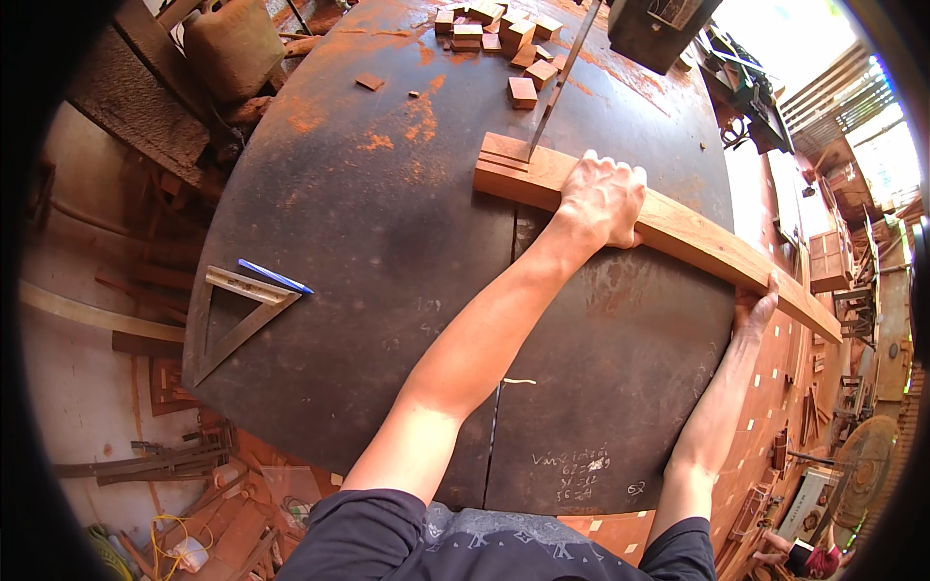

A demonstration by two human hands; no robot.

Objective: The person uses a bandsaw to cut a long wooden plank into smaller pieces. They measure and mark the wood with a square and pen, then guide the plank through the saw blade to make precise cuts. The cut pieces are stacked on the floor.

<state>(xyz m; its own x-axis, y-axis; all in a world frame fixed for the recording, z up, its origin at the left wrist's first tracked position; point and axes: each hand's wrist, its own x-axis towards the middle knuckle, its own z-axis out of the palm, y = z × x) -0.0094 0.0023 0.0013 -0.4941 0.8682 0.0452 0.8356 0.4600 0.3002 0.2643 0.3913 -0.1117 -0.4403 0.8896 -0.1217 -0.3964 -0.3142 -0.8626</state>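
A long reddish-brown wooden beam (697, 230) lies slantwise across the dark saw table (387, 281), its right end reaching out past the table's edge. My left hand (603, 198) is closed over the beam near its left end, knuckles up. Farther right, my right hand (756, 312) grips the beam from the near side and below; its fingers are mostly hidden. The narrow bandsaw blade (564, 82) comes down into the beam's left end, just left of my left hand. Cut lines run along the top of that end.
Several small wooden blocks (521, 92) lie beyond the blade, among orange sawdust. A triangular set square (232, 324) with a blue pen (276, 276) rests at the table's left. The saw's dark upper housing (659, 34) overhangs the far side. A fan (862, 470) stands at the far right.
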